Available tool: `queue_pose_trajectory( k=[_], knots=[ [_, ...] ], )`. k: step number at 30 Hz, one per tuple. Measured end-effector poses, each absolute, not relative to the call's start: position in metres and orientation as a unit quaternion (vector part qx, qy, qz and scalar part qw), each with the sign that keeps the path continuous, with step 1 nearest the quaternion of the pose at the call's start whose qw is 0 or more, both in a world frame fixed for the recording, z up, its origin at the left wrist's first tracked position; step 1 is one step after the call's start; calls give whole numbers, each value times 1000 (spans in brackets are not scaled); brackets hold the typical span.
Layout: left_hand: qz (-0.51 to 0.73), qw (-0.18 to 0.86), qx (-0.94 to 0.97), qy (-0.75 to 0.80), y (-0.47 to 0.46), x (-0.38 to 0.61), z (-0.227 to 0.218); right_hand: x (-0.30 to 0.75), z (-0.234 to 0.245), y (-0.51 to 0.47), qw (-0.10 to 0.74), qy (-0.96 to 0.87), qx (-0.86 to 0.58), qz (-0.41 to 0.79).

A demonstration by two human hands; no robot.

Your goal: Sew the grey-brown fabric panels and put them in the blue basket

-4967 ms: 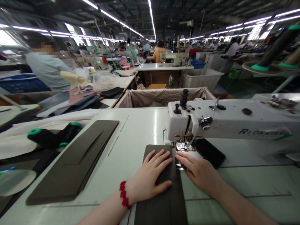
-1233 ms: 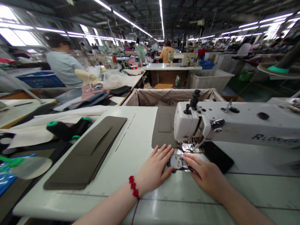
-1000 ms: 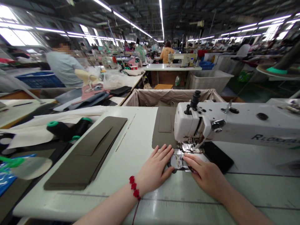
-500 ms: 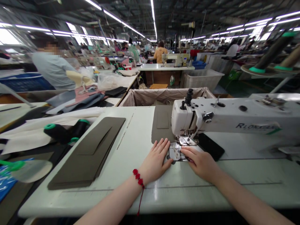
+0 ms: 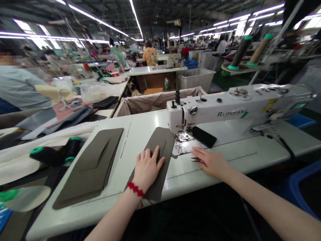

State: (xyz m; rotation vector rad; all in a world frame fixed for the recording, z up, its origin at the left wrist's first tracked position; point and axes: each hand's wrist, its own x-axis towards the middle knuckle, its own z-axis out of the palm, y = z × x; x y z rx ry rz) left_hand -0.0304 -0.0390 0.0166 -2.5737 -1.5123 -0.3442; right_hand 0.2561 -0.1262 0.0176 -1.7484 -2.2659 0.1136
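Note:
My left hand point(image 5: 147, 167) lies on a grey-green fabric panel point(image 5: 160, 135), fingers spread and pressing it to the table. A stitched rectangular patch shows on this panel, partly under my fingers. My right hand point(image 5: 214, 163) rests at the front of the sewing machine point(image 5: 200, 113), its fingers closed around small thread snips point(image 5: 197, 159) whose pointed tips stick out to the left. The panel lies left of the needle area, apart from the presser foot point(image 5: 182, 136). Further left is a stack of similar panels point(image 5: 92, 164), the top one with a slightly gaping patch.
A black phone point(image 5: 204, 136) lies under the machine arm. Black thread cones point(image 5: 47, 156) and white cloth point(image 5: 15, 160) are at the left. Behind the table stands a fabric-lined bin point(image 5: 150, 100). A co-worker in light blue point(image 5: 20, 83) sits at far left.
The panel has come out from behind the presser foot toward the front left, under my left hand. My right hand has moved slightly off the needle plate. The view has swung right.

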Motion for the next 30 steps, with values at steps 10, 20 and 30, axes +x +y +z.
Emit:
queue_pose_trajectory(
  k=[10, 20, 30],
  knots=[
    [-97, -43, -892, -438, -134, -70, -10, 260, -9, -266, 269, -574, -719, 284],
    [-92, 3, -901, -424, -122, -41, -1, 225, -24, -251, 239, -573, -739, 262],
    [-92, -11, -904, -418, -122, -40, -1, 219, -26, -240, 216, -610, -737, 198]
  ],
)
